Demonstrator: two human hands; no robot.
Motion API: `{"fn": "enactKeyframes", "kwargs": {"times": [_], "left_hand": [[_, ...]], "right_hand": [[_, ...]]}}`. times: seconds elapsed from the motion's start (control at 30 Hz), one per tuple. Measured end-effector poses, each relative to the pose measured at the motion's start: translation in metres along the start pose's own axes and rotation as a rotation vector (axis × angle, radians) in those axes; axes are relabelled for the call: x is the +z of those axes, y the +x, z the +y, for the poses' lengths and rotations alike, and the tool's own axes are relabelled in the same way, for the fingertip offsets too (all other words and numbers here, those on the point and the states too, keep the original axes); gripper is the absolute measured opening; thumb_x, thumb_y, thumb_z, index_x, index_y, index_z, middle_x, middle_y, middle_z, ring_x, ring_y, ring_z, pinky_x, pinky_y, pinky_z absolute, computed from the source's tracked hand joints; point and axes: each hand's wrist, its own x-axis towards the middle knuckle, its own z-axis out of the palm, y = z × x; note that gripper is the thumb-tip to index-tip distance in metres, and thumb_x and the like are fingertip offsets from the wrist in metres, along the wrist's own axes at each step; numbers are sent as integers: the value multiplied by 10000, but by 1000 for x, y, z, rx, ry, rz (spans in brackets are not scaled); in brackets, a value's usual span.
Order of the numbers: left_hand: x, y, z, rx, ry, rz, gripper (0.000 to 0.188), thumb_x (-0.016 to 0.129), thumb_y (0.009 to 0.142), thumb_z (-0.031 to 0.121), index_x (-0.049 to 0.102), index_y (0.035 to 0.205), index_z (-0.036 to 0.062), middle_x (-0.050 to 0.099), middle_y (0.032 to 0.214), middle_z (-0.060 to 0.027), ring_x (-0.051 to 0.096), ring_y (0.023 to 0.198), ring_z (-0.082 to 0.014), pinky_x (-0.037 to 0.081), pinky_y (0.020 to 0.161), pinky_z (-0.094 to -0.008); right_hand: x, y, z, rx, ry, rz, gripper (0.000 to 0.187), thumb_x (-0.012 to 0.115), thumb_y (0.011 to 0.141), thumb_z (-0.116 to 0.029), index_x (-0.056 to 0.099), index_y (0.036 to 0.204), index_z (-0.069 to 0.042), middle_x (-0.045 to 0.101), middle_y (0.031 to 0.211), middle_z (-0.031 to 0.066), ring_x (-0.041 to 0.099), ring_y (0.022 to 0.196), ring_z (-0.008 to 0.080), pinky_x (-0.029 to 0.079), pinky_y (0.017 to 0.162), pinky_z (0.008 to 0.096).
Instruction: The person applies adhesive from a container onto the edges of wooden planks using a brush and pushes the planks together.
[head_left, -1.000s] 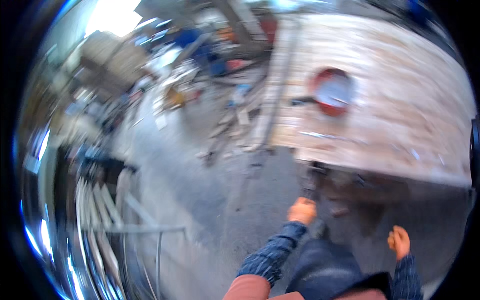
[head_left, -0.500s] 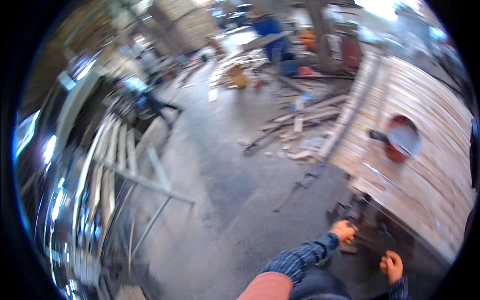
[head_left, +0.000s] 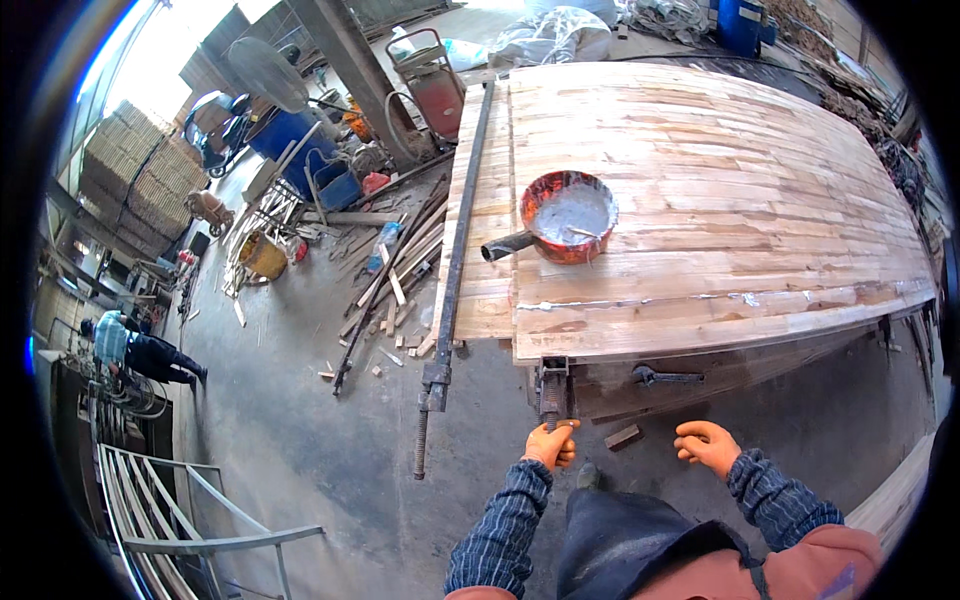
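My left hand [head_left: 551, 446], in an orange glove, is closed around the lower end of a bar clamp's screw [head_left: 553, 392] at the near edge of a wooden panel [head_left: 720, 220]. My right hand [head_left: 708, 447], gloved alike, hovers to the right of it, fingers loosely curled and apart, holding nothing. On the panel stands a red, stained pan [head_left: 566, 252] with whitish paste inside and a dark handle pointing left. A second bar clamp [head_left: 462, 235] lies along the panel's left part, its threaded screw jutting toward me. White paste streaks a seam near the front edge.
A wrench [head_left: 668, 376] lies below the panel's front edge, near a small wood block [head_left: 622, 437]. Scrap strips [head_left: 400, 270] litter the floor left of the panel. A metal rack [head_left: 215, 545] stands at lower left. Farther off, a person [head_left: 140, 345] bends over machinery.
My view has swung right, bringing the panel and pan toward the middle. My left hand stays at the clamp's screw; my right hand remains free beside it.
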Motion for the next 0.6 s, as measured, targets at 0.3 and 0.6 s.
{"fn": "enactKeyframes", "kwargs": {"times": [0.3,0.6], "left_hand": [[-3,-2,-4,57,99,140,277,669,930,272,650,1142,95,612,700,-49,605,556,-162,437,456,-300],[-37,12,2,-237,167,-329,493,711,917,369,563,1285,76,722,1024,-73,689,826,-159,516,666,-277]], "right_hand": [[91,62,-129,-181,497,-329,451,541,1049,-252,486,1418,0,628,1290,175,673,1075,225,566,926,353],[242,261,-269,-90,1504,-587,345,673,942,-380,603,1151,-114,616,1265,95,574,1237,306,493,1022,558]]}}
